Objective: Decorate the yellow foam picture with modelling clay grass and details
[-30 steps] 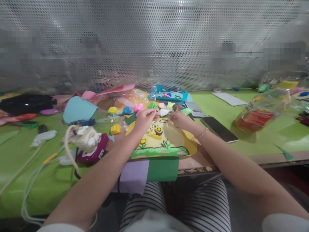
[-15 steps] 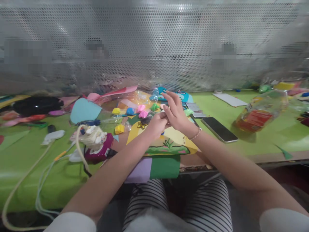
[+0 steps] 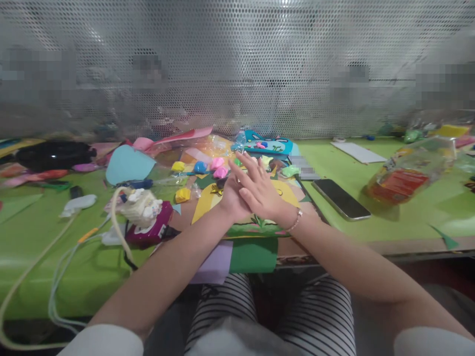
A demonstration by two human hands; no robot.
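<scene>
While above the yellow picture [image 3: 208,203], right hand [image 3: 260,194] flat and unclenched across the left hand [image 3: 233,201], its grip unclear.

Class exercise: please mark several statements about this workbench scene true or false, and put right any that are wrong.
1. The right hand lies over the left hand. True.
2. The thin beaded bracelet is on the left wrist. False: it is on the right wrist.
3. The yellow paper picture with painted green grass is below the hands. True.
4. The black rectangular smartphone stands on end. False: it lies flat on the glossy green tabletop.
5. The transparent plastic bottle with a red label has a blue cap. False: the cap is yellow.
</scene>
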